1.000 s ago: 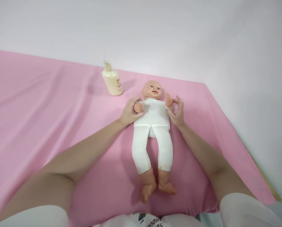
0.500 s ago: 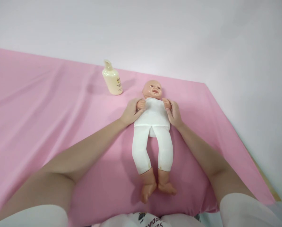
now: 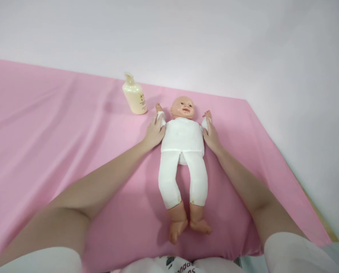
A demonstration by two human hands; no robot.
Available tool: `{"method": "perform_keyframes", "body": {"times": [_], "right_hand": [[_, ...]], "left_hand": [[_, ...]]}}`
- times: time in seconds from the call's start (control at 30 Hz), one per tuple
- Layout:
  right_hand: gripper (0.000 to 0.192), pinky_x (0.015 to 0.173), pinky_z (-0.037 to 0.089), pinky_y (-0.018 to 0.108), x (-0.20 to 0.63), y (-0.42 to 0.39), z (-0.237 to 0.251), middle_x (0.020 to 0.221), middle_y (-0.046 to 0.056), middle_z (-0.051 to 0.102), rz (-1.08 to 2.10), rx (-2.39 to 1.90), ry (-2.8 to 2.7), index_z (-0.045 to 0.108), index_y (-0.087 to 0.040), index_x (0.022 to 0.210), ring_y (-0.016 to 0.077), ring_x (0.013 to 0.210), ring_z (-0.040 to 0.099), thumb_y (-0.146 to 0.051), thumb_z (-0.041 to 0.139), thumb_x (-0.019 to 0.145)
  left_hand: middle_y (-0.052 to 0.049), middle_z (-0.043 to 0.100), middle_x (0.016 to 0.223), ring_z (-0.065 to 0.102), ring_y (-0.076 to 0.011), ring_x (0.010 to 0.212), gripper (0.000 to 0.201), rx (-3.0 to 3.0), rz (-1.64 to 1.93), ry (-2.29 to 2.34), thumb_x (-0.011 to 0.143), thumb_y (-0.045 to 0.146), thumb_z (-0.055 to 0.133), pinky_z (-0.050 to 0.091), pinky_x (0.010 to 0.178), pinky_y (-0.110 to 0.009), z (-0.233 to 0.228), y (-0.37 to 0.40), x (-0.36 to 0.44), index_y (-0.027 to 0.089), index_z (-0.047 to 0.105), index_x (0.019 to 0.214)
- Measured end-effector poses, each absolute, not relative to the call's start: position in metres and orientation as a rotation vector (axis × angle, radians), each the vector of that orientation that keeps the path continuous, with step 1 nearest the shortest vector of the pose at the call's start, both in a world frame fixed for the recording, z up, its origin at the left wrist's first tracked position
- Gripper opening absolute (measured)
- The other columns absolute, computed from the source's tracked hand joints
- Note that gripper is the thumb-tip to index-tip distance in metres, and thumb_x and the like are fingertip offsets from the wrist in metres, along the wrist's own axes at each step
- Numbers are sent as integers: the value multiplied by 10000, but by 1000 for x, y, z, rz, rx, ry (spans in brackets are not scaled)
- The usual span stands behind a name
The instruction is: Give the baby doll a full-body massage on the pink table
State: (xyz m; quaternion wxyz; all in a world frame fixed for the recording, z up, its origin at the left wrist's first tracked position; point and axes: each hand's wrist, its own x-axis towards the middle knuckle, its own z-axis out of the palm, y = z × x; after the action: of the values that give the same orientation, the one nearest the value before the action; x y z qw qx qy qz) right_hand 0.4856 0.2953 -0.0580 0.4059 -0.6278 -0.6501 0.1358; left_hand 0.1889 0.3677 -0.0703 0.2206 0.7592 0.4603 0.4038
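A baby doll (image 3: 182, 134) in a white top and white leggings lies on its back, head away from me and bare feet towards me. Round the doll's arm on the left side of the picture, my left hand (image 3: 154, 132) is closed, fingers over the white sleeve. My right hand (image 3: 211, 137) is closed on the other arm, with the thumb on the inner side. Both doll arms point up beside its head, and the small doll hands stick out past my fingers. Parts of both sleeves are hidden by my hands.
A cream pump bottle (image 3: 136, 99) with a dark printed label stands to the left of the doll's head. Pink cloth (image 3: 72, 113) with soft folds covers the table. Its far edge runs behind the bottle, before a pale wall or floor.
The doll's arms have moved from its chest outward and up beside its head. My hands have shifted slightly apart with them. The bottle and the doll's body have stayed put.
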Motion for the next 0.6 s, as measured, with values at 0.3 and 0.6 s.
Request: {"method": "perform_keyframes", "body": {"times": [0.3,0.6], "right_hand": [[710,1279,255,576,487,293,-59,1685,98,271,400,-1486,-1545,232,-265,1561,258,1568,271,-494,492,941],[908,1097,495,516,482,292,-55,1506,197,442,360,-1270,-1405,-27,-266,1554,280,1351,543,-571,534,907]], "left_hand": [[-200,465,1530,467,-353,1421,840,1965,1178,1187,931,503,622,268,1233,-602,-67,363,186,223,200,1600],[-188,499,1448,528,-295,1344,938,1990,1351,1018,900,571,641,430,1138,-483,-52,350,195,235,99,1587]]}}
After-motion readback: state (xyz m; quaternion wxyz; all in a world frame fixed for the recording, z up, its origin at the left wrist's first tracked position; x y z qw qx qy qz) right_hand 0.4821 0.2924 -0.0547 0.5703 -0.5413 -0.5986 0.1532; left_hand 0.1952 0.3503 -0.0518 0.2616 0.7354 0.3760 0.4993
